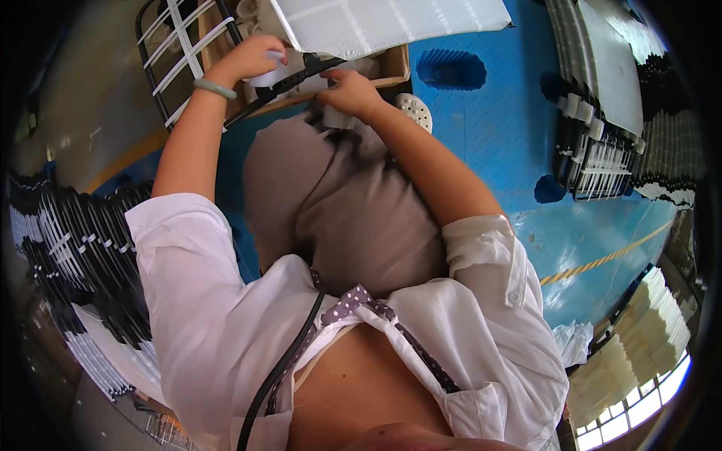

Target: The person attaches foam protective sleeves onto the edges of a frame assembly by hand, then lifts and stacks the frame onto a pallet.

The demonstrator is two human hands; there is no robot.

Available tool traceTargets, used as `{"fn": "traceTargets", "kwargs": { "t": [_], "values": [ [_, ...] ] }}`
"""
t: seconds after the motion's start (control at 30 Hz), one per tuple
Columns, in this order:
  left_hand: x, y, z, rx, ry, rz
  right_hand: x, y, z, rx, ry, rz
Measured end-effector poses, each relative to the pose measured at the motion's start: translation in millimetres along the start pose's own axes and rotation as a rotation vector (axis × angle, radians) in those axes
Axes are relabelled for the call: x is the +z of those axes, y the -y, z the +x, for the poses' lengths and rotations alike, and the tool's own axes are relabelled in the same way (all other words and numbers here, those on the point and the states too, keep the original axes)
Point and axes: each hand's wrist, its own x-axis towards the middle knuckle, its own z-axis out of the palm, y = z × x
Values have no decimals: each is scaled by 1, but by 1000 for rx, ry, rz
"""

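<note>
My left hand, wearing a bracelet on its wrist, has its fingers curled round a smooth white piece whose kind I cannot make out. Just beside it runs the black bar of a frame crossed with white straps. My right hand is bent at the bar's other side, its index finger close to the bar. A pale cylindrical piece shows directly below its curled fingers; their grip is partly hidden. Above both hands lies a white panel, and beneath them is a brown-edged box with white pieces inside.
Blue textured flooring has a dark blue recess. Stacked black frames with white straps stand at the left and right. A perforated shoe is near my right forearm, and a yellow rope crosses the right side.
</note>
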Motion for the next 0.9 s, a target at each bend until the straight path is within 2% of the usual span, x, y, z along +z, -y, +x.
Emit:
{"fn": "traceTargets", "kwargs": {
  "t": [0.03,0.13,0.17,0.2,0.23,0.27,0.3,0.33,0.37,0.4,0.47,0.53,0.57,0.67,0.7,0.73,0.8,0.83,0.87,0.9],
  "values": [
    [4,6,3,167,34,146,2,-1,1,12,-20,90],
    [20,-6,16,-75,257,296,14,-16,20,18,43,243],
    [25,2,21,-36,299,152,18,-19,23,3,121,273],
    [22,-6,26,-140,430,91,19,-7,16,100,132,18],
    [14,-14,31,-207,545,145,30,-14,19,-21,199,-206],
    [15,2,27,-35,469,-68,42,-21,24,-155,240,-423],
    [6,-6,29,-79,498,-42,64,-46,47,-289,222,-428],
    [2,-5,29,-194,501,-154,61,-37,41,-106,267,-90],
    [6,2,27,-156,462,-192,56,-25,34,91,251,332],
    [1,-9,29,-256,503,-189,52,-13,26,264,176,678],
    [-9,-32,28,-325,444,-125,52,-5,23,329,184,826],
    [-4,-24,21,-283,323,-204,66,-14,36,290,165,792],
    [-1,-18,19,-271,307,-168,71,-19,40,316,117,760],
    [16,6,3,-327,64,-137,67,-11,34,342,36,679],
    [12,-13,-2,-316,29,-52,73,-17,39,348,35,696],
    [14,-21,-9,-204,-78,-78,70,-15,39,371,40,657],
    [22,-27,-16,-210,-125,2,65,-13,34,419,67,636],
    [15,-50,-21,-247,-92,27,60,-12,33,406,151,662],
    [5,-70,-25,-279,-62,56,48,-5,26,442,218,741],
    [5,-66,-28,-263,-44,27,64,-27,43,439,261,839]
  ]
}}
